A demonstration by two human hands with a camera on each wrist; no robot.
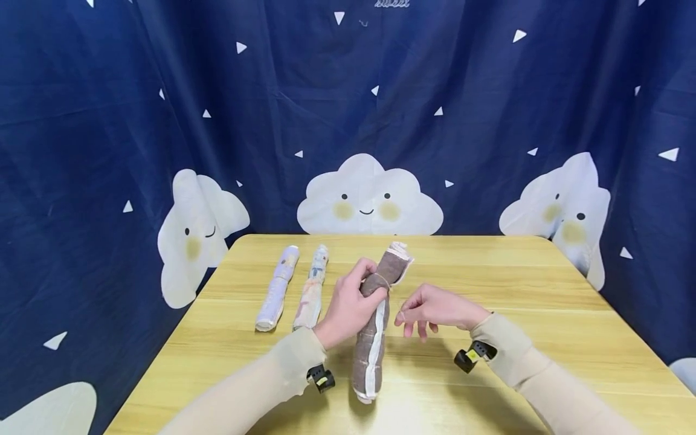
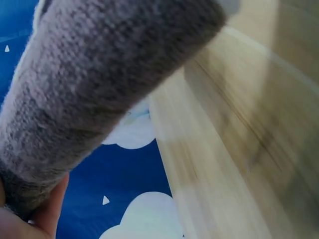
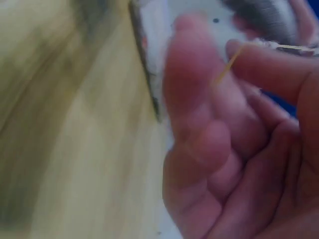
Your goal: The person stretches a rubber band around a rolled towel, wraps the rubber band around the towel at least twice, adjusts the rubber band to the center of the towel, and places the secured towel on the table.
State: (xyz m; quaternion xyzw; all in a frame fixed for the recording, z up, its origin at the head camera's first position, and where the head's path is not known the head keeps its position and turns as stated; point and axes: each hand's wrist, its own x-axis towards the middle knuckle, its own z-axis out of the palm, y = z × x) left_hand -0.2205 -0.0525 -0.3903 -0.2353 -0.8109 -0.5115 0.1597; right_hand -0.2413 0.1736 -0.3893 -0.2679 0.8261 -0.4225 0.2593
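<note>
My left hand (image 1: 350,305) grips a rolled brown towel (image 1: 375,338) near its upper part, thumb across the front and fingers behind. The roll stands tilted over the table, with a white stripe down its side and pale ends. A thin band (image 1: 383,279) circles it just above my thumb. Close up in the left wrist view, the fuzzy brown roll (image 2: 94,84) fills the upper left. To the right of the roll, my right hand (image 1: 435,307) has curled fingers. A thin yellowish rubber band (image 3: 230,68) runs taut between its thumb and fingers.
Two more rolled towels lie side by side at the left of the wooden table (image 1: 489,266): a lilac one (image 1: 277,290) and a pale patterned one (image 1: 312,290). A dark blue curtain (image 1: 261,133) with clouds and triangles hangs behind and along the sides.
</note>
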